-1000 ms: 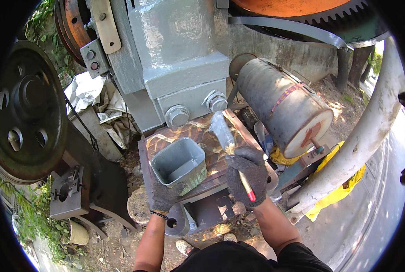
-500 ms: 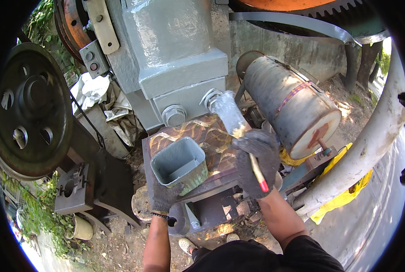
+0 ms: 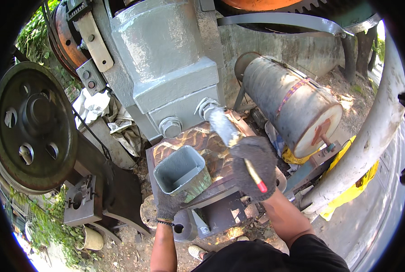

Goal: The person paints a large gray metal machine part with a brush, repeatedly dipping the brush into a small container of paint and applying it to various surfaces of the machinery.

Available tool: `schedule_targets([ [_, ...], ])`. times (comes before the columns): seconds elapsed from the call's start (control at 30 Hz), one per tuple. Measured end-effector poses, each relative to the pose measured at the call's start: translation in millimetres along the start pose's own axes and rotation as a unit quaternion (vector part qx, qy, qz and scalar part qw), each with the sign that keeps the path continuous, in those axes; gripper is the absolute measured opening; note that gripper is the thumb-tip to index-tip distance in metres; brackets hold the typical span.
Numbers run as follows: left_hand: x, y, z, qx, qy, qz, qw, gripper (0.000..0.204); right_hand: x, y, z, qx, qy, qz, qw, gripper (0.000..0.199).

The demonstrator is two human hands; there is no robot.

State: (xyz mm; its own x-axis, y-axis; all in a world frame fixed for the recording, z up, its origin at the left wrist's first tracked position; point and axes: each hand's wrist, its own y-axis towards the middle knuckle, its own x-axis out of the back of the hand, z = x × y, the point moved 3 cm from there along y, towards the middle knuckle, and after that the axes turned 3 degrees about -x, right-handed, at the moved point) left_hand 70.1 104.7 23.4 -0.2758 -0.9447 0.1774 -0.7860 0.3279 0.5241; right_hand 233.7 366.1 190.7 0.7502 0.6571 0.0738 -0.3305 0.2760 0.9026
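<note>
My right hand (image 3: 255, 168), in a dark knit glove, is closed around a paintbrush (image 3: 222, 124) whose pale handle ends in a red tip. Its bristles, loaded with grey paint, are at the right hex bolt (image 3: 206, 108) on the front of a grey-painted machine (image 3: 175, 90). My left hand (image 3: 171, 205), gloved too, grips the near side of a square container (image 3: 197, 183) with grey paint inside; its fingers are partly hidden. The container is over the edge of a patterned, paint-smeared surface (image 3: 191, 138). Beside the brush, to its left, is a second hex bolt (image 3: 171, 127).
A rusty metal drum (image 3: 293, 99) lies on a stand at the right, near a pale trunk-like post (image 3: 361, 154) and a yellow sheet (image 3: 347, 190). A large dark wheel (image 3: 37, 120) stands at the left. Crumpled white sheeting (image 3: 94, 106) lies behind it.
The view has shifted, so the machine sits farther left. The brush has moved slightly downward on the right bolt. Both hands keep their holds.
</note>
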Motion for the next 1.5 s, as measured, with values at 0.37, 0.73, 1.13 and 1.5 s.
schedule_targets([
  [0.37,3,1,7,-0.024,0.068,-0.004,0.997,0.078,-9,-12,-5,0.057,-0.095,-0.077,0.991,0.017],
  [0.73,6,-4,7,0.073,0.065,0.033,0.995,0.105,20,3,5,-0.066,-0.083,-0.082,0.991,0.015],
  [1.13,2,8,-19,0.01,0.074,0.029,0.997,0.103,2,83,65,-0.057,-0.296,0.006,0.953,0.022],
  [1.5,10,17,-8,-0.076,0.162,0.101,0.979,0.113,-33,104,75,-0.145,-0.284,-0.028,0.947,0.025],
])
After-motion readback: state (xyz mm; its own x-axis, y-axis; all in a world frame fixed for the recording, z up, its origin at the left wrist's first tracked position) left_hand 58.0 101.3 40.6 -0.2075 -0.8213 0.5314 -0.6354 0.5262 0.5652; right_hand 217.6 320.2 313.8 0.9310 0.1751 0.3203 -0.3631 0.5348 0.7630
